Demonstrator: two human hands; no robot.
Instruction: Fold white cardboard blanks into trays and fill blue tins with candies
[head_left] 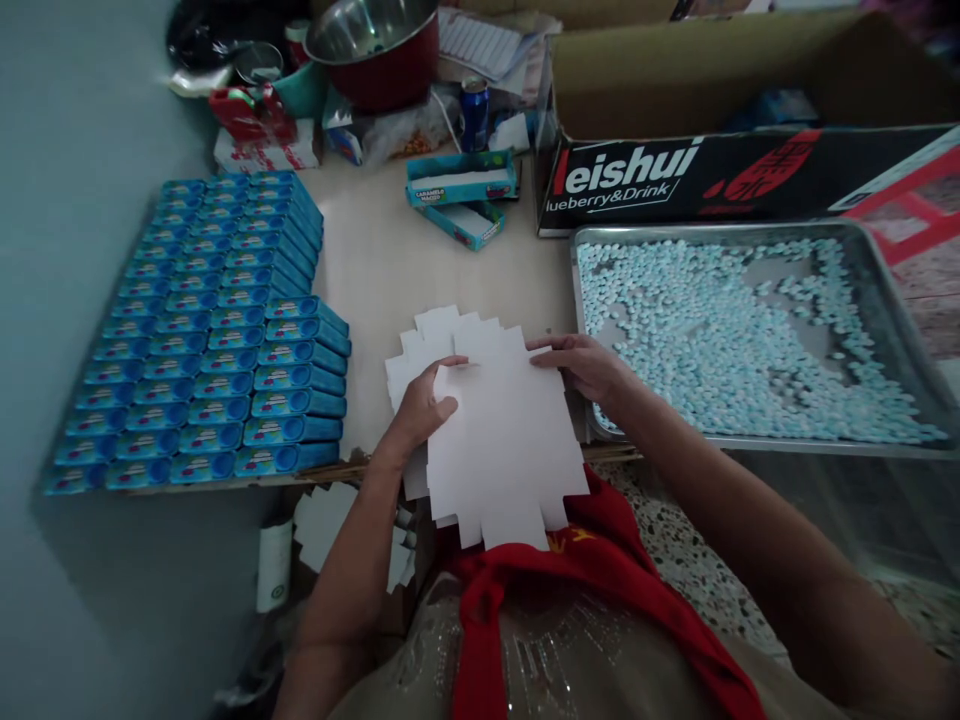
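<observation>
A fanned stack of flat white die-cut box blanks (502,440) rests on the near edge of the tan table (382,270) and overhangs toward my lap. My left hand (421,408) grips the stack's left side, thumb curled over the top sheet. My right hand (581,365) holds the stack's upper right edge, fingers pinched on the card. Rows of filled blue boxes (217,330) lie packed together to the left of my left hand.
A metal tray (892,320) of small pale-blue tablets sits right of my right hand. Behind it stands a black cardboard carton (720,175). Two open blue boxes (461,190), a drink can (474,112) and a red pot (379,50) lie at the back. More white blanks (330,520) sit below the table.
</observation>
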